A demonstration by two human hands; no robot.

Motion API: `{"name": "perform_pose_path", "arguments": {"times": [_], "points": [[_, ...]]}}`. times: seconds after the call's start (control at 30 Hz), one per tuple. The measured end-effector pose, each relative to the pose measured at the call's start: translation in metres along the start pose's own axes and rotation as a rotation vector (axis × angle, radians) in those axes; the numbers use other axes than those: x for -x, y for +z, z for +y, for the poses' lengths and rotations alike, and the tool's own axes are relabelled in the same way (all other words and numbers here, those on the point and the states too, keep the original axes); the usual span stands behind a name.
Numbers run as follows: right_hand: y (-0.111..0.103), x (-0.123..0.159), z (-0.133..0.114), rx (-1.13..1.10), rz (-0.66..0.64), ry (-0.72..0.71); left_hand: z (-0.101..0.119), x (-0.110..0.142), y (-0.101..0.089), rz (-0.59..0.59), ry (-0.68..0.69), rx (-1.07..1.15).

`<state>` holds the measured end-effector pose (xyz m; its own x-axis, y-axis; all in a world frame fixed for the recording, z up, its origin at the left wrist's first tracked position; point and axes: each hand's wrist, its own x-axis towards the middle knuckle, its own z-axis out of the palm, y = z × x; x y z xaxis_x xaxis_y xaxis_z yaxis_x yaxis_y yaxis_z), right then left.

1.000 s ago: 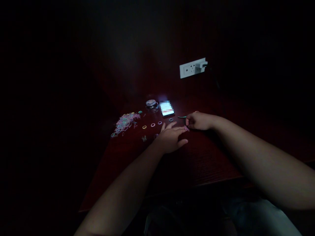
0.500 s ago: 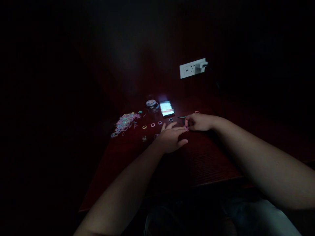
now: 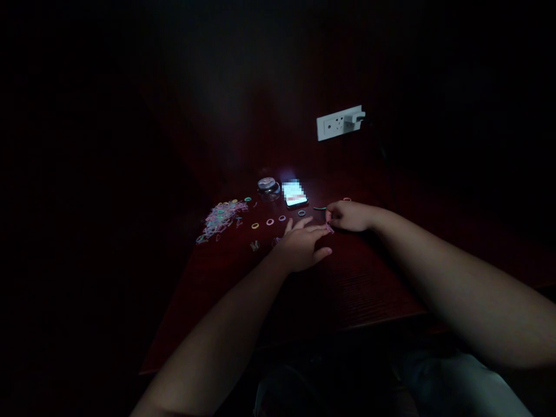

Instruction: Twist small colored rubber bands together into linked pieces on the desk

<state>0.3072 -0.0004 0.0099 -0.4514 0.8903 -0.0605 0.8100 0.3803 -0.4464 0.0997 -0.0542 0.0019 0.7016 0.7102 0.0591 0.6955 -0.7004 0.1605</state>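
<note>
My left hand (image 3: 302, 246) lies palm down on the dark red table, fingers spread and thumb apart. Its index fingertip reaches a small cluster of pink elastic bands (image 3: 329, 229). Just above these, my right hand (image 3: 347, 216) has its thumb and fingers pinched together; whatever is between the fingertips is too small and dark to make out. A thin green strip (image 3: 320, 208) lies by the right fingertips. Purple bands (image 3: 275, 242) show partly from behind my left wrist.
A heap of pastel bands (image 3: 223, 217) lies at the left. Yellow (image 3: 255, 226), pink (image 3: 270, 222) and blue (image 3: 302, 213) rings form a row. Behind them stand a lidded jar (image 3: 268, 188) and a lit phone (image 3: 295, 194). A wall socket (image 3: 341, 123) holds a plug.
My right fingertips have shifted slightly off the pink bands, which show a little more. My left hand stays almost still.
</note>
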Motion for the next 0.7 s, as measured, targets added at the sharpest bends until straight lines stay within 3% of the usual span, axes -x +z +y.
{"name": "perform_pose_path", "arguments": {"times": [0.2,0.43,0.53,0.63,0.7], "points": [[0.005,-0.008,0.012,-0.051,0.072,0.016,0.0,0.003,-0.002,0.043,-0.015,-0.004],[0.006,-0.009,0.013,-0.079,0.112,0.056,-0.015,0.019,-0.014,0.289,-0.176,-0.008],[0.006,-0.009,0.013,-0.091,0.11,0.044,-0.038,0.028,-0.023,0.352,-0.3,0.005],[0.007,-0.012,0.017,-0.123,0.109,0.041,-0.075,0.039,-0.034,0.378,-0.428,-0.001],[0.008,-0.013,0.019,-0.14,0.116,0.044,-0.104,0.049,-0.041,0.339,-0.625,-0.022]]}}
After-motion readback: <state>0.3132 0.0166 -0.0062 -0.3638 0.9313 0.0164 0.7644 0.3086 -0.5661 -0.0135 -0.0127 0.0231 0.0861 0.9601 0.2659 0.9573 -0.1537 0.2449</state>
